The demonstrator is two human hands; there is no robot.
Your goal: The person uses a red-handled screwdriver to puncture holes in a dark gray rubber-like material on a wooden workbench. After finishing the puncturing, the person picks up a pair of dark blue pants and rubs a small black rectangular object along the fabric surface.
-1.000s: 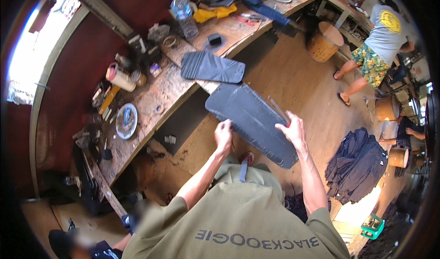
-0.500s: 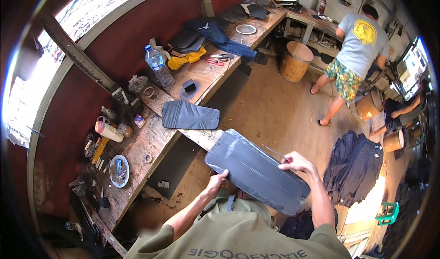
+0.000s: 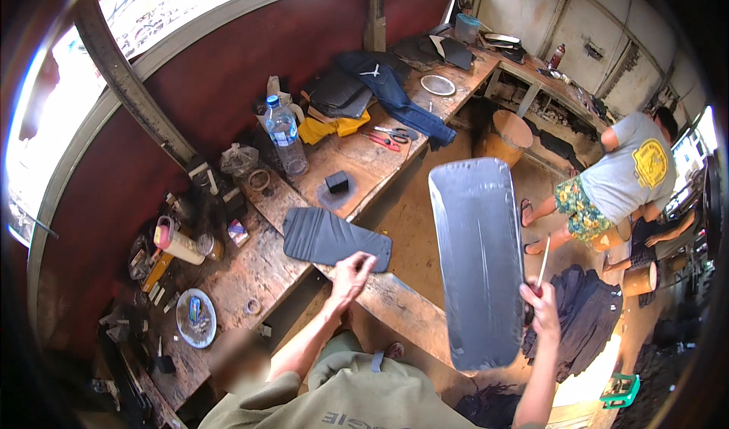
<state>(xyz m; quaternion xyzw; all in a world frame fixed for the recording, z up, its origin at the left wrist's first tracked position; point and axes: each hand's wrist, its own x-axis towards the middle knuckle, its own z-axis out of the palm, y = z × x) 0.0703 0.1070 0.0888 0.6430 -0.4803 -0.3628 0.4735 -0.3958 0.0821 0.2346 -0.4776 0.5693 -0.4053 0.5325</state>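
Note:
My right hand is closed on the edge of a long dark grey panel with rounded corners, holding it upright off the bench. The same hand grips a thin pointed rod tool whose shaft points up; its handle is mostly hidden by the fingers. My left hand is free of the panel, fingers loosely bent and nothing seen in them. It is beside the lower edge of a smaller black wrinkled pad on the bench; whether it touches the pad I cannot tell.
On the wooden bench are a small black block, a water bottle, scissors, jeans and a metal plate. A person in a grey shirt stands at the right, near dark clothes and a drum.
My left hand has let go of the long panel and moved to the smaller pad. The panel has swung from slanted to upright in my right hand. The other person has shifted right in view.

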